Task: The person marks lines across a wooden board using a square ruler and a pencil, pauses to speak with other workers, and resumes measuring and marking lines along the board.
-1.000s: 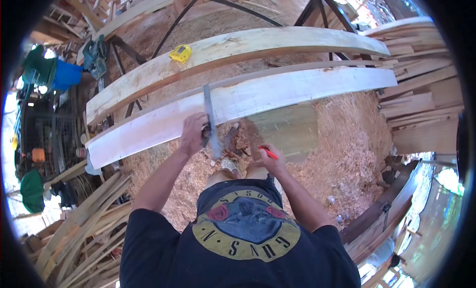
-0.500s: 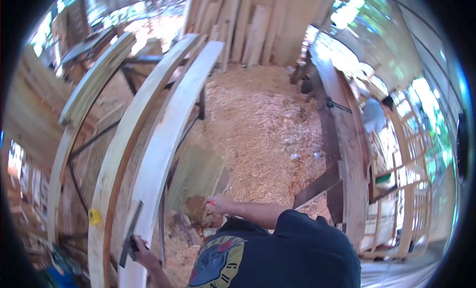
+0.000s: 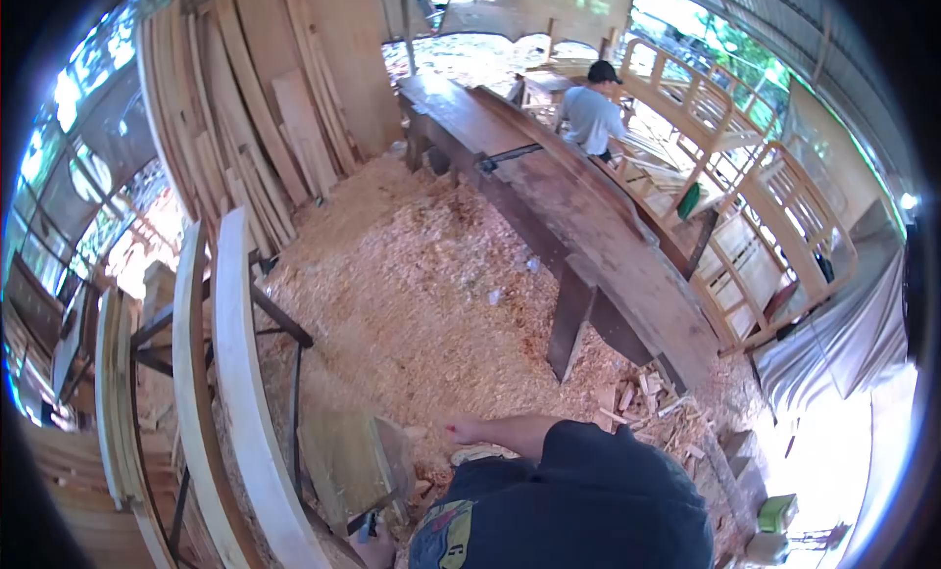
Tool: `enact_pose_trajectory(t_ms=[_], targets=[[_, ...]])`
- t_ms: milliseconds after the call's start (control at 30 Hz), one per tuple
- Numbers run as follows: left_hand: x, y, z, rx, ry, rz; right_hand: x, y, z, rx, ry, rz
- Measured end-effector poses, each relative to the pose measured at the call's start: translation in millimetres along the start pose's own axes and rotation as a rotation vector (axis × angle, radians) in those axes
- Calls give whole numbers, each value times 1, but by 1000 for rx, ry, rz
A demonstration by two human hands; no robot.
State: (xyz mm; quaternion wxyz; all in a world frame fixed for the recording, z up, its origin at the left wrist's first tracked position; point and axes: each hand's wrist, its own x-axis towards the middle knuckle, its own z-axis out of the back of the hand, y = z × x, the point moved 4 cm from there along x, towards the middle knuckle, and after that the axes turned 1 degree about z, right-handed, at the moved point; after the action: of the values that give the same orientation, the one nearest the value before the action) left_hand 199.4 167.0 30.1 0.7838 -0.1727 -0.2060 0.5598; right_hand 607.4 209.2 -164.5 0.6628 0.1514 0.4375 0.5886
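My left hand (image 3: 375,549) is low in the view, closed around the dark handle of a square (image 3: 365,526). Most of its blade is hard to make out. Just left of this hand runs the nearest pale plank (image 3: 250,373), resting on a dark metal stand (image 3: 281,316). My right hand (image 3: 467,430) is in front of my body, its fingers closed on a small red-tipped thing, perhaps a pencil or marker, mostly hidden. Below and between the hands, a greenish board (image 3: 343,461) leans above the shavings.
More planks (image 3: 196,373) lie alongside on the left. Wood shavings (image 3: 421,295) cover the floor. Tall boards (image 3: 235,118) lean at the back. A long dark workbench (image 3: 578,216) stands right, offcuts (image 3: 642,397) by its foot. Beyond it, a person (image 3: 590,113) is among wooden frames (image 3: 706,128).
My view has swung to the right, bringing the workbench and the person into fuller view. My left hand has come off the pale plank with the square, closer to my body.
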Motion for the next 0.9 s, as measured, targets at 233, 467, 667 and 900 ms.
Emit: enact_pose_trajectory(t_ms=[233,467,667,900], targets=[[37,-65,-5,-134,88,93,-57,-126,36,12,153,-533],[43,-85,-11,-182,198,182,-86,-128,65,-219,110,-548],[28,-104,1,-60,350,367,-59,-92,63,-110,231,-492],[-63,6,-47,-422,203,362,-49,-44,43,-46,229,-423]])
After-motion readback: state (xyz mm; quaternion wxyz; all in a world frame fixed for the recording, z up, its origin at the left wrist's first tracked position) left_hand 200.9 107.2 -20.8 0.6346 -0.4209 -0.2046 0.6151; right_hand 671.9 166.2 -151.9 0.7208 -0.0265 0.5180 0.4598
